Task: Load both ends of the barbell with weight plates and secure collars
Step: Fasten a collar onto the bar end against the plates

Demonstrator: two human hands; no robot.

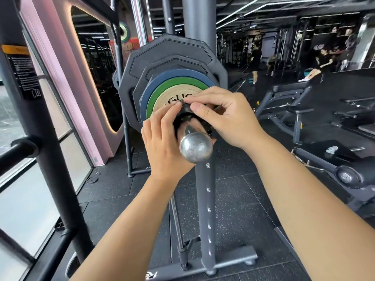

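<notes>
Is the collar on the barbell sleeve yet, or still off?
On: the black collar rings the chrome sleeve just outside the tan plate, with the left hand and right hand gripping it. Locked or not: cannot tell.

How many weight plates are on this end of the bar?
5, back to front: large black plate, smaller black plate, blue plate, green plate, tan plate nearest the collar. Others may hide behind.

Collar (183,118) largely covered; tan plate (168,98) lettering partly hidden; label (23,74) text unreadable
</notes>
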